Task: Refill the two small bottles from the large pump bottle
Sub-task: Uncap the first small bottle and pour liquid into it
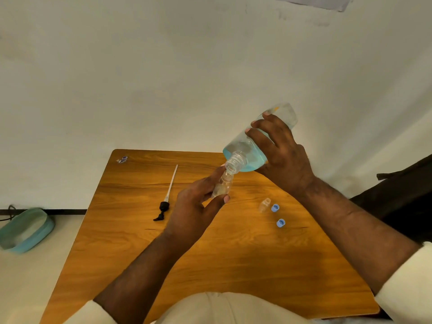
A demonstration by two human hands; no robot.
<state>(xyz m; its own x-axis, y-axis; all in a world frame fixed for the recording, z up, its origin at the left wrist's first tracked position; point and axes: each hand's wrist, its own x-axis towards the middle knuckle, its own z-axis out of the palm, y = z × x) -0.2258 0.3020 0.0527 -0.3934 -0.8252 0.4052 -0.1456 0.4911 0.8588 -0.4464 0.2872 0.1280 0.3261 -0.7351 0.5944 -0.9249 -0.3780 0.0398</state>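
Right hand (284, 155) is gripping the large bottle (253, 146), tipping its neck onto the small bottle (222, 185), which the left hand (194, 206) is pinching above the table (233, 265). Advisable: tilting slowly, mouths aligned, avoiding overflow.

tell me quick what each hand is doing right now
Left hand: grips the small bottle.
Right hand: grips the tilted large bottle.

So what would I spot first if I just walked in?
The big bottle of blue liquid, tipped up in the right hand, its mouth at the little bottle in the left hand. Then the pump lying left on the table, two blue caps right.
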